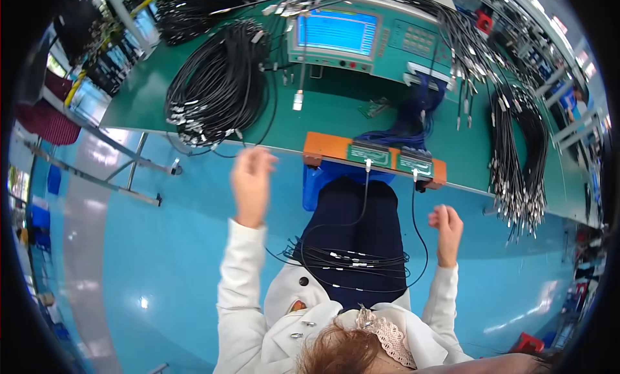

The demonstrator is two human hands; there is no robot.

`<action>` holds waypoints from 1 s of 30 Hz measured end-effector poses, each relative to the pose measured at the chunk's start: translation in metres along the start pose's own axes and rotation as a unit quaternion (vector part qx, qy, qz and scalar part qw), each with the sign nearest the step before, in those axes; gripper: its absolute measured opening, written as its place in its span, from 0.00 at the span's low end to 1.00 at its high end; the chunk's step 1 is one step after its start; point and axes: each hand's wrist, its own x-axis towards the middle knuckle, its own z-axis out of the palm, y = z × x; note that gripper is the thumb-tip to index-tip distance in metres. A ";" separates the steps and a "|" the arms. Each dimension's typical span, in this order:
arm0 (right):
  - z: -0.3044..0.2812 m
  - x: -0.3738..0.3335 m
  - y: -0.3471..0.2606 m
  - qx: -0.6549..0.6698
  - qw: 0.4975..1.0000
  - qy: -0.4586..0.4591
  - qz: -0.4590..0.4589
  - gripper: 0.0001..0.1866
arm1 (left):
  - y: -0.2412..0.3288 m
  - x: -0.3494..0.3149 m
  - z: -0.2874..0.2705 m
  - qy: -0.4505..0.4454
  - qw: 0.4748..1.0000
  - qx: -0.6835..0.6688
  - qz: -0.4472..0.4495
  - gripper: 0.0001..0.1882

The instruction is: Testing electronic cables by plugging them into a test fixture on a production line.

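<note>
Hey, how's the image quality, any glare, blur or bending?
In the head view, the blue floor shows bright glare; also in the head view, the left hand looks slightly blurred, and fisheye distortion bends the green table.

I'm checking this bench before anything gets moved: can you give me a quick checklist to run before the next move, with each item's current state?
1. Instrument screen lit: ok, it glows blue.
2. Left plug and right plug fully seated in the green boards: cannot tell; both meet the board edges, but are too small to judge.
3. Left hand and right hand off those plugs: ok, both are apart from them.
4. Lap cables untangled: cannot tell; they lie bunched and overlapping.
5. Right cable bundle wholly on the table: not ok, its ends hang past the edge.
</note>
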 end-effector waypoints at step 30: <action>0.156 0.022 -0.084 0.393 0.758 -0.493 0.167 0.17 | 0.082 -0.126 -0.095 -0.049 0.746 -0.608 -0.268 0.16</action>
